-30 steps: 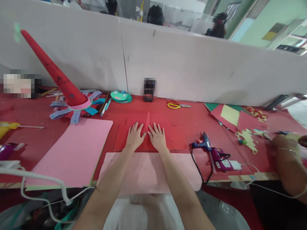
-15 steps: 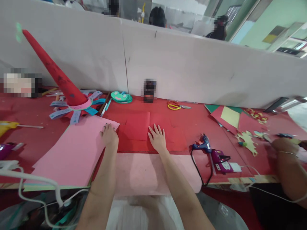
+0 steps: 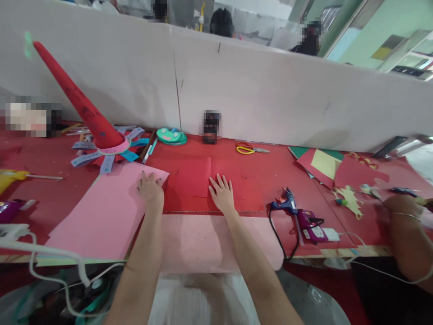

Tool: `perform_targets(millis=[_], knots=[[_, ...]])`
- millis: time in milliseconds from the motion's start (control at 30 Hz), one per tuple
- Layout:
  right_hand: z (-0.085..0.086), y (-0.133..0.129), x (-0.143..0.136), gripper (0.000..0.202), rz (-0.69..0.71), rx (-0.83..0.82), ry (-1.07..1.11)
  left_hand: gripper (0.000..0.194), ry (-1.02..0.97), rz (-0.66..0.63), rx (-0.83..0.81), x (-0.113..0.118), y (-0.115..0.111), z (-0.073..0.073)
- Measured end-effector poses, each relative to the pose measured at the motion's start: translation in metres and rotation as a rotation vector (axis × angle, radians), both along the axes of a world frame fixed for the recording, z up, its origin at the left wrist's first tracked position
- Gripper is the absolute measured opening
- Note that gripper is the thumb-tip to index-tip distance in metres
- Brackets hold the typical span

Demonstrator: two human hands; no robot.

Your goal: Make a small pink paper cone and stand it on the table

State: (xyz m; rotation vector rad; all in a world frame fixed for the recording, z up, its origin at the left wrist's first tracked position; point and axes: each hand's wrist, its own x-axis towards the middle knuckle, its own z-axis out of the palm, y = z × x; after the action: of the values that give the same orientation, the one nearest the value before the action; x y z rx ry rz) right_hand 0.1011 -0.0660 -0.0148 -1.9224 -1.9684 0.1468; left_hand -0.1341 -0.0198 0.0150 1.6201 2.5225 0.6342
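The person's right hand [image 3: 222,194] rests palm down with its fingers apart on the red paper [image 3: 189,180], gripping nothing. This paper lies on the red counter [image 3: 280,169] directly in front of the person, and a crease or edge runs up its middle, just beside the fingertips. The left hand [image 3: 150,187] is palm down too, fingers loosely spread over the upper right corner of the pink paper [image 3: 101,216], and has not closed on it. That corner reaches to the left edge of the red paper.

A pale pink sheet [image 3: 196,243] lies along the near edge, below the red paper. Behind the pink paper leans a tall red cone [image 3: 79,104] with blue and lilac strips around its base. Near the back wall are green cut-outs [image 3: 171,136] and yellow-handled scissors [image 3: 252,148]. To the right lies a blue glue gun [image 3: 286,201]; farther right is a co-worker's hand [image 3: 402,205].
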Motion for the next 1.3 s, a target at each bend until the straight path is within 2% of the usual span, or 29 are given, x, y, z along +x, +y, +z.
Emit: perform_targets(millis=[67,200,367,533,600,700,800,900,1000,1067,1167,1233,1300], knots=[[0.0,0.0,0.0,0.043,-0.001,0.001,0.002,0.041,0.004,0.021,0.01,-0.001,0.0,0.0],[0.0,0.0,0.0,0.043,0.0,0.007,0.009,0.043,-0.024,-0.02,-0.01,-0.003,0.001,0.003],[-0.001,0.0,0.0,0.043,0.005,0.016,0.022,0.041,-0.07,0.072,-0.05,-0.004,-0.001,0.01],[-0.002,0.001,0.0,0.039,-0.017,0.073,0.1,0.04,-0.044,0.06,0.04,0.009,-0.007,0.019],[0.0,0.001,0.001,0.035,-0.043,0.109,0.191,0.042,-0.026,-0.04,0.11,0.023,-0.01,0.021],[0.005,0.0,0.004,0.04,-0.072,0.181,0.403,0.039,-0.025,-0.35,0.243,0.051,-0.015,0.02],[0.009,0.0,0.008,0.049,-0.085,0.19,0.694,0.035,-0.044,-0.638,0.356,0.077,-0.022,0.014],[0.01,0.003,0.013,0.061,-0.053,0.151,1.021,0.034,-0.045,-0.835,0.456,0.093,-0.028,0.005],[0.01,0.005,0.017,0.064,-0.005,0.081,1.222,0.034,-0.033,-0.937,0.481,0.097,-0.03,-0.001],[0.012,0.005,0.017,0.052,-0.008,0.054,1.218,0.035,-0.026,-0.972,0.436,0.097,-0.03,-0.004],[0.015,0.003,0.017,0.032,-0.072,0.062,1.153,0.046,0.005,-1.058,0.311,0.097,-0.03,-0.006],[0.015,0.003,0.018,0.028,-0.141,0.075,1.148,0.06,0.056,-1.114,0.216,0.097,-0.03,-0.009],[0.013,0.003,0.02,0.026,-0.206,0.093,1.161,0.065,0.12,-1.121,0.125,0.098,-0.029,-0.012]])
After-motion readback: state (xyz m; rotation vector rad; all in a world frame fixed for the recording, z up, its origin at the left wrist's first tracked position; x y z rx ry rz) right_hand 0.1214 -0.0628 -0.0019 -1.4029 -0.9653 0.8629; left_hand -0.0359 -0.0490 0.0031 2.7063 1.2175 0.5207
